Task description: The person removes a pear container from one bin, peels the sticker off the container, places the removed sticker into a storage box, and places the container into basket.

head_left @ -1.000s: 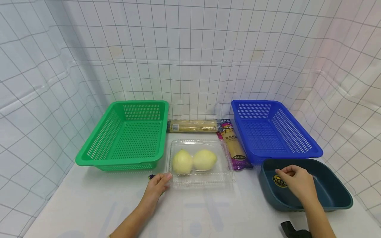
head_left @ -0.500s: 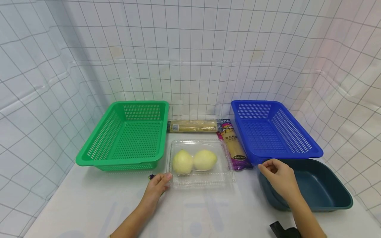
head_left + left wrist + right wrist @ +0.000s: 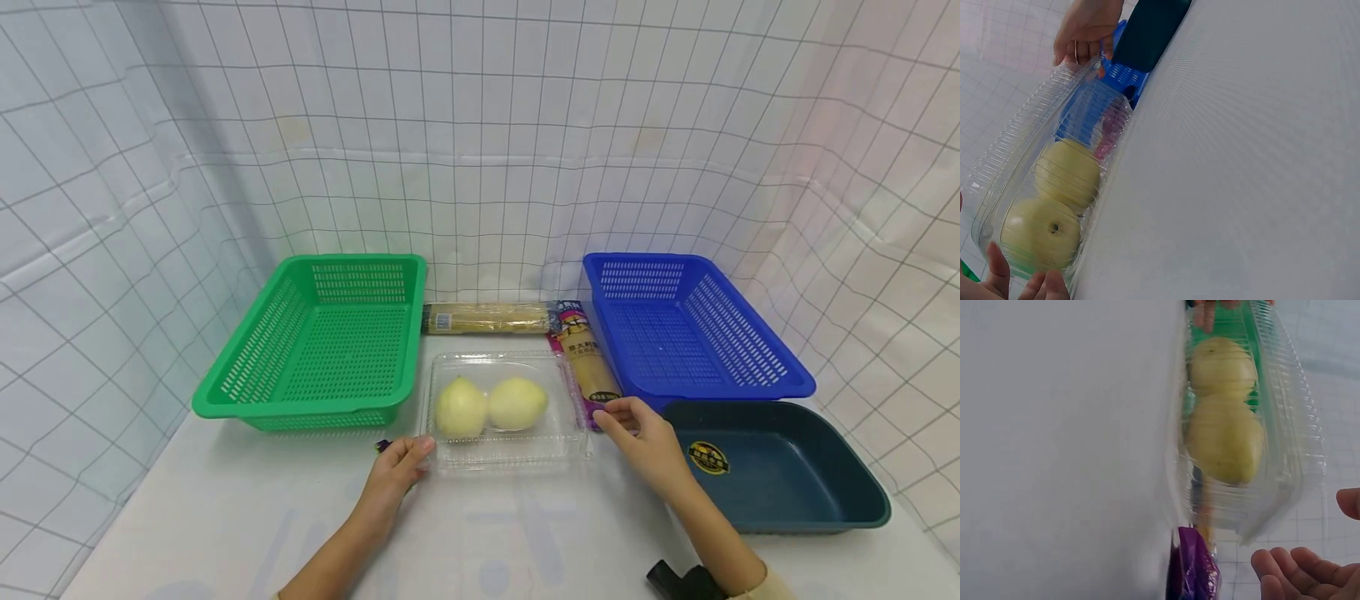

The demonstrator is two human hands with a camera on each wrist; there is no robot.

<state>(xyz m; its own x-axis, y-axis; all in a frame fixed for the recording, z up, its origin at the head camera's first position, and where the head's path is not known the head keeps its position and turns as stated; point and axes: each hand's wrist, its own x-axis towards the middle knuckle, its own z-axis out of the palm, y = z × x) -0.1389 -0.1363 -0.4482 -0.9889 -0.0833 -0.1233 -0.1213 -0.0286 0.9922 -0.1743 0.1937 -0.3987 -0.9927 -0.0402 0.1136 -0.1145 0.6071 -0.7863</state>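
A clear plastic clamshell container (image 3: 562, 450) sits mid-table with its lid closed over two pale yellow pears (image 3: 516, 403). At its front left corner my left hand (image 3: 390, 479) grips the edge, thumb above and fingertips lower down, as the left wrist view also shows. My right hand (image 3: 648, 446) hovers near the front right corner. In the right wrist view its thumb and fingers (image 3: 1300, 569) stand apart around a gap, holding nothing, just off the container's end.
A green basket (image 3: 307, 408) stands left, a blue basket (image 3: 720, 392) right, and a dark teal basin (image 3: 810, 467) before the blue one. Two spaghetti packs (image 3: 487, 317) lie behind and right of the container. A small dark object (image 3: 382, 446) is partly hidden behind my left hand.
My right hand has moved left from over the teal basin to the container's right corner, uncovering the basin's yellow-and-black sticker. The left hand and the container have stayed put.
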